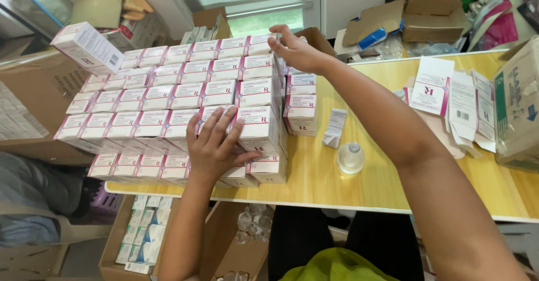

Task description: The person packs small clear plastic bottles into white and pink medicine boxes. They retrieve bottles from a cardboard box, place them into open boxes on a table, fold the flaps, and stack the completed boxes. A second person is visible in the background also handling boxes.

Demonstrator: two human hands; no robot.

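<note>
A large stack of small white and pink cartons (168, 98) fills the left half of the yellow table (370, 185). My left hand (216, 146) lies flat, fingers spread, on the front of the stack's near rows. My right hand (295, 48) reaches across to the stack's far right corner, fingertips touching a top carton. A shorter pile of the same cartons (301, 104) stands just right of the stack. A small clear bottle (350, 157) and a folded paper leaflet (335, 128) lie on the table between my arms.
Flat unfolded cartons and leaflets (449, 98) lie at the right, beside a cardboard box (519, 107). One carton (90, 48) rests on a brown box at left. Below the table an open box holds cartons (143, 230) and another holds clear bottles (250, 222). Cardboard and bags clutter the back right.
</note>
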